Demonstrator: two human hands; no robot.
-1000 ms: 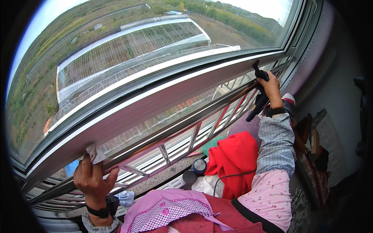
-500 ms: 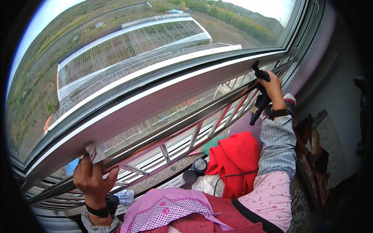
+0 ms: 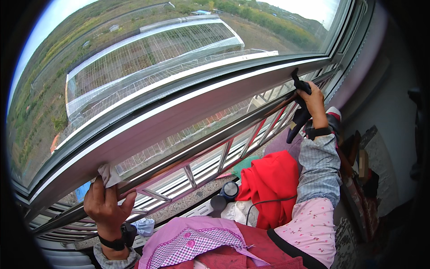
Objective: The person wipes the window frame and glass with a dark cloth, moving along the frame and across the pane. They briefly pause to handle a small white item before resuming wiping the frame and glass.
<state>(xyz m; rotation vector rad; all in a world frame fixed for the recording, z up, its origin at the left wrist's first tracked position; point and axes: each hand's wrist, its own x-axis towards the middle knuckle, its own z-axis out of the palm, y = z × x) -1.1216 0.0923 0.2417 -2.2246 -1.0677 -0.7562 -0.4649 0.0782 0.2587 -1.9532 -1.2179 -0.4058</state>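
Observation:
My left hand [image 3: 104,201] is closed on a pale grey cloth [image 3: 109,175], its fingers at the lower edge of the pinkish-white window frame [image 3: 148,142]. Its thumb is by the metal rail [image 3: 210,145] that runs along the window. Farther right, my right hand [image 3: 315,99] grips a black cloth [image 3: 303,107] at the rail. One end of that cloth sticks up against the frame and the rest hangs below the hand. Part of each palm is hidden from view.
Shiny bars [image 3: 190,176] stand below the rail. On the ledge are red fabric [image 3: 271,188], a dark-lidded round container [image 3: 230,190], a white bag [image 3: 237,214] and a light blue cloth [image 3: 144,227]. Through the glass, a long greenhouse [image 3: 156,58] shows far below.

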